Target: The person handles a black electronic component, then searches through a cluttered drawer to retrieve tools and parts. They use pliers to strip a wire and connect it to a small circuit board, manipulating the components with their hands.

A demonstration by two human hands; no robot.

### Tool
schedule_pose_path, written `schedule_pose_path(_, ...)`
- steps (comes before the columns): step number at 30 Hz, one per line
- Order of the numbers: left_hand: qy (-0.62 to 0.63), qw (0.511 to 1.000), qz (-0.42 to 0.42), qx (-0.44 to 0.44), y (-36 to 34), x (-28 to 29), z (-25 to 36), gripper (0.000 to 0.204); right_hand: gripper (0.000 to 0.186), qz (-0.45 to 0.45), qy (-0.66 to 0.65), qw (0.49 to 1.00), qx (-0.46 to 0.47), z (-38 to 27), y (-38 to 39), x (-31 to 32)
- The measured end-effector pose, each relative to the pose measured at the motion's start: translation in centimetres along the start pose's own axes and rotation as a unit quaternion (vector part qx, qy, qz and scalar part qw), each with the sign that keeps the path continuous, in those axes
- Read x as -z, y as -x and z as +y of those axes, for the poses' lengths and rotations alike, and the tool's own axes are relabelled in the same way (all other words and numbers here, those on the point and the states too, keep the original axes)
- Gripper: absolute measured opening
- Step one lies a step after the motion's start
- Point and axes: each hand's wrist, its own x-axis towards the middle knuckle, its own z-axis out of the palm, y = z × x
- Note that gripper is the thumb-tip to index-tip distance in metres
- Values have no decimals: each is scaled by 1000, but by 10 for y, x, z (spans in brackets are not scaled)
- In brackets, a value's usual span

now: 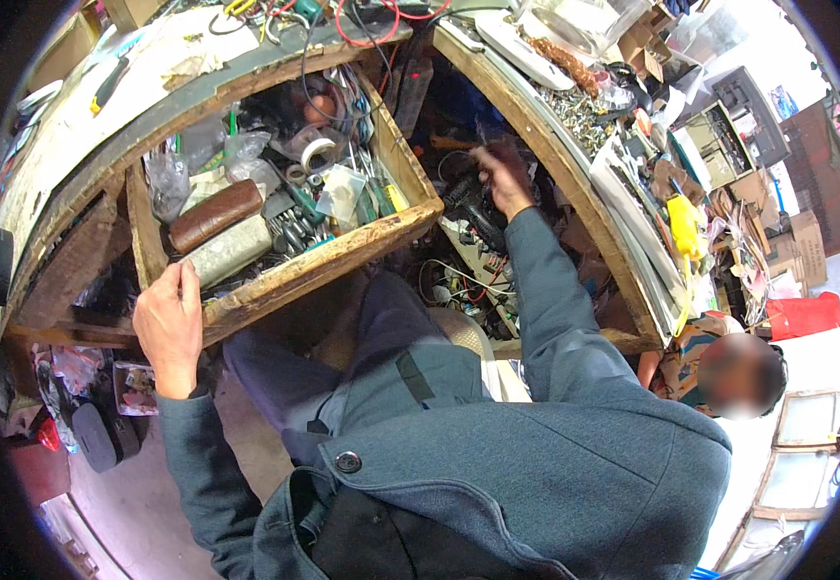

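A pulled-out wooden drawer (pixel 333 242) holds tools, plastic bags, tape rolls, a brown case (pixel 215 215) and a silver-grey case (pixel 228 249). My left hand (pixel 170 319) grips the drawer's front left corner, fingers over the wood beside the grey case. My right hand (pixel 504 179) reaches into the dark opening right of the drawer, over a black bundled object (pixel 478 213); its fingers are curled and slightly blurred, and I cannot make out what they hold. Below it sits a pale board with wires (pixel 463 290).
The bench top (pixel 72 155) carries cables and a screwdriver; its right part is piled with small parts, papers and a yellow tool (pixel 683 227). Another person (pixel 686 362) is at my lower right. Bags and a black case (pixel 101 435) lie below left. My legs are under the drawer.
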Motion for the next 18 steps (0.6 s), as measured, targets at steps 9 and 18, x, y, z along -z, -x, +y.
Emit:
schedule_pose_path(9,-2,1000,-7,-9,-4,-3,2,36,29,-11,-546,834,74,-18,-13,95)
schedule_pose_path(18,-4,1000,3,-16,-4,-1,4,32,40,-42,-577,815,24,-13,32,110)
